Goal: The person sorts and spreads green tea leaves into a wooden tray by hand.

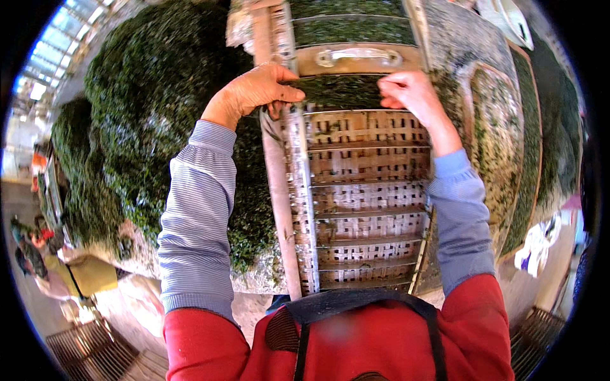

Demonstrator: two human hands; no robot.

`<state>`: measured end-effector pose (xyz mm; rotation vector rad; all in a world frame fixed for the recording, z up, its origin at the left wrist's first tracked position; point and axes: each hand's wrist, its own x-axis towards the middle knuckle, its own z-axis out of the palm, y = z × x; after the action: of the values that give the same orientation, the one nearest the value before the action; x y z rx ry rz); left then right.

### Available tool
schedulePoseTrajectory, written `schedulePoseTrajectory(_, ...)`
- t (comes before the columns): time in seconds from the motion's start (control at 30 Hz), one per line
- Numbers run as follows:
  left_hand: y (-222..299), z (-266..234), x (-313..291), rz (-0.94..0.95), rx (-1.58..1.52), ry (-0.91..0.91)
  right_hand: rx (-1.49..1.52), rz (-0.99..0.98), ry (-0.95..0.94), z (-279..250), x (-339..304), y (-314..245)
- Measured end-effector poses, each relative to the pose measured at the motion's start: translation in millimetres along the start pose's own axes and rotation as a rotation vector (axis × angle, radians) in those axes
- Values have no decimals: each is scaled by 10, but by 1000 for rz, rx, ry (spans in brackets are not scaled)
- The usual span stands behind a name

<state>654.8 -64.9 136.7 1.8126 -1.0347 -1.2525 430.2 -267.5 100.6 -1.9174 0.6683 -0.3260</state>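
Note:
A band of dark green, shredded-looking leaves (346,90) lies across a long wooden frame (277,190), between my two hands. My left hand (251,92) is closed at the band's left end, with thumb and fingers about its edge. At its right end my right hand (413,92) has its fingers curled in against the leaves. Just beyond the band lies a wooden board (406,58) with a pale metal handle (359,58). Nearer me, thin crossbars divide the frame, and a woven slat base (368,166) shows between them. Farther compartments hold green leaves (352,30).
A large heap of dark green leaves (152,114) rises left of the frame. On the right are a leaf-strewn stone-like surface (495,127) and another long frame filled with green (530,146). A white container (505,19) stands at the far right. Floor grates (95,343) show at lower left.

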Motion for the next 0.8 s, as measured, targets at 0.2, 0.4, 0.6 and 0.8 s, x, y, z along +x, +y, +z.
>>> schedulePoseTrajectory(0.2, -1100, -522, -214, 142, 240, 683, -32, 64, 80, 119, 38, 24)
schedulePoseTrajectory(0.4, -1681, 304, -11, 80, 1068, 740, -113, 33, 116, 171, 31, -27)
schedulePoseTrajectory(0.6, -1737, 1085, -573, -109, 1264, 386, -108, 48, 131, 140, 36, 116)
schedulePoseTrajectory(0.8, -2000, 1246, -1095, 143, 1112, 501, -86, 8, 132, 145, 69, 93)
